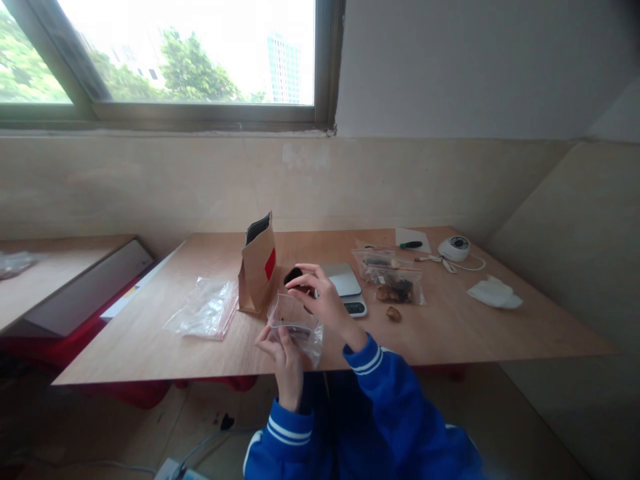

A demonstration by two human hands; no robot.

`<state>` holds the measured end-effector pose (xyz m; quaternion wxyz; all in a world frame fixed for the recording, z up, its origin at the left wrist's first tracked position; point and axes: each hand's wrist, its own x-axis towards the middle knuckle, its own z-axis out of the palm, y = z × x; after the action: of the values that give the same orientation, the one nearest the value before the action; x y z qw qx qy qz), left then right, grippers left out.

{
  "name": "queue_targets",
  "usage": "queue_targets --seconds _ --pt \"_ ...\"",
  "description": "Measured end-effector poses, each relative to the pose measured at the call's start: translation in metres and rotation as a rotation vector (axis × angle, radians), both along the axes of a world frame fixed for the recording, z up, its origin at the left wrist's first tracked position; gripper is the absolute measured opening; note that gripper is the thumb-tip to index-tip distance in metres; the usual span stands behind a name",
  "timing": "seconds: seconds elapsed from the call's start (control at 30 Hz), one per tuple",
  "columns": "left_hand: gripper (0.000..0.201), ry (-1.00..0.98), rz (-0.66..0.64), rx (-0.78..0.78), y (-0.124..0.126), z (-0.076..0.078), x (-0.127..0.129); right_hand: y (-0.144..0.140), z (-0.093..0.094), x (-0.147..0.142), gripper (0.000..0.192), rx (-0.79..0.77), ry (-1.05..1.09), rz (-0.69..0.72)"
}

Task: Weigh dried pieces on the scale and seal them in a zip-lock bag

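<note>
My left hand (283, 350) is closed on the edge of a clear zip bag (313, 337), holding it at the table's near edge. Just above the bag's mouth, my right hand (320, 297) pinches a dark brown piece (292, 274), rounded like a dried mushroom; its exact kind is unclear. Behind the bag stands an open kraft paper pouch (257, 273) with a red label. A small kitchen scale (349, 283) lies partly hidden behind my right hand. To its right is a loose brown piece (393, 314).
Filled zip bags (400, 288) of brown pieces lie right of the scale. Beyond them are a green-handled screwdriver (411, 245), a white dome camera (454, 248) with its cable, and crumpled white tissue (495, 292). Flat clear bags (205, 310) lie left of the pouch.
</note>
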<state>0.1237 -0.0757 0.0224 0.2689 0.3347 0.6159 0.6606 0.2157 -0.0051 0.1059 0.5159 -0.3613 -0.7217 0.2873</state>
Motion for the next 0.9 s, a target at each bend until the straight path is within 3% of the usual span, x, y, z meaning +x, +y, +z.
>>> queue_targets --seconds 0.17,0.27,0.6,0.77,0.9 --pt "0.042 -0.113 -0.008 0.044 -0.001 0.008 0.002 -0.011 0.0 -0.006 0.019 -0.055 -0.143 0.224" --pt "0.04 -0.107 0.023 0.043 -0.001 0.01 0.0 -0.015 0.0 -0.003 0.027 -0.097 -0.189 0.273" --pt "0.041 -0.114 0.015 0.088 -0.003 0.017 0.001 -0.025 0.006 0.01 0.024 0.013 -0.307 0.107" --pt "0.046 -0.131 0.005 0.112 -0.001 0.009 -0.003 -0.044 -0.008 0.029 0.025 -0.033 -0.148 -0.102" --pt "0.045 -0.129 -0.019 0.1 -0.001 0.003 -0.003 -0.064 -0.023 0.034 0.018 -0.158 -0.237 -0.077"
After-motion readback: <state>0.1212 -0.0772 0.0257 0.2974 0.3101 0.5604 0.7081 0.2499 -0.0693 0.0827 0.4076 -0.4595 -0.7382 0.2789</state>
